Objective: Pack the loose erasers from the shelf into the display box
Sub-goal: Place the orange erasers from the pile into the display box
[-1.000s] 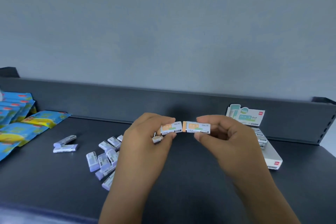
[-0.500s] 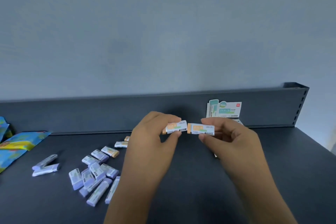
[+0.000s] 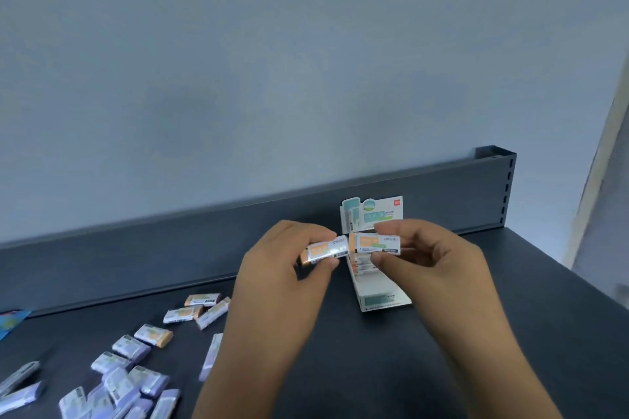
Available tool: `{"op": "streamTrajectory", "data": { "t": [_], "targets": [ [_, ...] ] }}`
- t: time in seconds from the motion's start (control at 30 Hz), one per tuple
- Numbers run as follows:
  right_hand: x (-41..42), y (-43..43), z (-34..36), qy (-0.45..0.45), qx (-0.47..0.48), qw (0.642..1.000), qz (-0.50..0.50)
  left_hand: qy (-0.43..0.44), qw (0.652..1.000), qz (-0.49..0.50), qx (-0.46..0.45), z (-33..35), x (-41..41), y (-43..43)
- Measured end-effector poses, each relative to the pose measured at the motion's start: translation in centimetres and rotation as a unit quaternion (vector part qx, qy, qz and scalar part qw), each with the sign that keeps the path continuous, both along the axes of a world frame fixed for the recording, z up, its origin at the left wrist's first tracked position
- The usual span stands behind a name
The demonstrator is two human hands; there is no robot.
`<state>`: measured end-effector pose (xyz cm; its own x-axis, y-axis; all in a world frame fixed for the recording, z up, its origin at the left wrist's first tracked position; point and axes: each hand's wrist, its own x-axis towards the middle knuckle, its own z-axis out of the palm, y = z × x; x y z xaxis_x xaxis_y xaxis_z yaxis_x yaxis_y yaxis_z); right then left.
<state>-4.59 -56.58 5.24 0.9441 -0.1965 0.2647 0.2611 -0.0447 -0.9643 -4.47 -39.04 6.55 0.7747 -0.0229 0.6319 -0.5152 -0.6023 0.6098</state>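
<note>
My left hand (image 3: 282, 279) pinches an orange-and-white wrapped eraser (image 3: 325, 250), tilted up to the right. My right hand (image 3: 432, 269) holds a second orange eraser (image 3: 376, 243) level, its end touching the first. Both erasers hover just above the back of the white display box (image 3: 384, 299), whose printed header card (image 3: 372, 214) stands upright against the shelf's back wall. Several erasers lie inside the box, partly hidden by my right hand. Loose purple erasers (image 3: 126, 381) and a few orange ones (image 3: 200, 308) lie scattered on the dark shelf at the lower left.
The dark shelf (image 3: 374, 367) has a raised back wall (image 3: 170, 248) and ends at the right (image 3: 578, 282). A blue and yellow packet (image 3: 10, 321) peeks in at the left edge. A grey wall rises behind.
The view has swung right and tilted, so the packets have slid almost out at the left and the box shows below my hands. Both hands still hold their erasers end to end.
</note>
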Motion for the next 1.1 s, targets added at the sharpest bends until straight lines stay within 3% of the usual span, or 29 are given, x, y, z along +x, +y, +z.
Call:
{"op": "streamTrajectory", "data": {
  "t": [0.27, 0.47, 0.7, 0.83, 0.93, 1.1],
  "targets": [
    [2.3, -3.8, 1.4, -0.013, -0.037, 0.999, 0.020, 0.016, 0.999, 0.014, 0.046, 1.6, 2.2, -3.1],
    [4.6, -5.7, 1.8, -0.009, -0.139, 0.990, 0.014, 0.055, 0.992, 0.006, 0.113, 1.9, 5.2, -4.1],
    [8.4, -7.2, 1.8, 0.014, -0.388, 0.921, 0.034, 0.143, 0.982, -0.010, 0.120, 0.5, 8.4, -4.5],
    [10.1, -7.3, 1.6, 0.025, -0.491, 0.867, 0.074, 0.160, 0.967, -0.004, 0.200, -1.3, 9.3, -5.5],
    [11.1, -7.5, 0.9, 0.024, -0.536, 0.841, 0.075, 0.132, 0.953, 0.002, 0.274, -2.6, 9.6, -6.3],
    [11.5, -7.9, -0.3, -0.016, -0.555, 0.829, 0.067, 0.108, 0.940, 0.017, 0.324, -3.8, 10.0, -6.6]
  ]
}}
